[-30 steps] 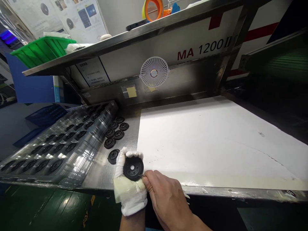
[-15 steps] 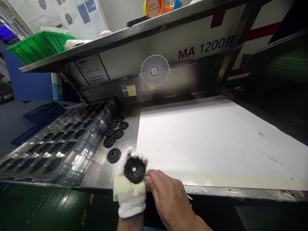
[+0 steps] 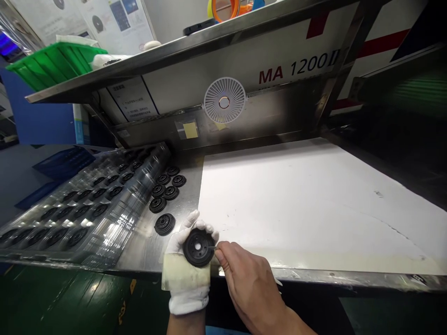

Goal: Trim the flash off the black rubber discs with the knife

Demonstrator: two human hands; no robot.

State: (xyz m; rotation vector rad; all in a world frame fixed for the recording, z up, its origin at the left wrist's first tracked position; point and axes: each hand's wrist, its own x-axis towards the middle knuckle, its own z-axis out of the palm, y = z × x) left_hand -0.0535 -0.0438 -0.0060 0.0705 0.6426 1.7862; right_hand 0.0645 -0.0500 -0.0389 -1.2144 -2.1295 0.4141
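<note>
My left hand (image 3: 186, 260), in a white glove with a pale yellow band around the wrist, is closed around a black round plastic part (image 3: 193, 255) with a bright centre hole. Its face is turned up toward me. My right hand (image 3: 246, 274), ungloved, pinches a thin pointed metal tool (image 3: 211, 247) whose tip lies over the right side of the part's face. Most of the tool is hidden in the fingers. Beyond the left hand, several similar black parts (image 3: 165, 224) lie on the metal tabletop.
Stacked clear plastic trays (image 3: 115, 228) with black parts in their pockets stand at left. A white sheet (image 3: 300, 204) covers the table's right side. Behind it are a small white fan (image 3: 224, 100) and a metal shelf (image 3: 167, 56) bearing a green bin (image 3: 56, 65).
My left hand and the black part have shifted slightly right. The right hand has moved a little right with them, and the tool's tip now reaches farther onto the part's face.
</note>
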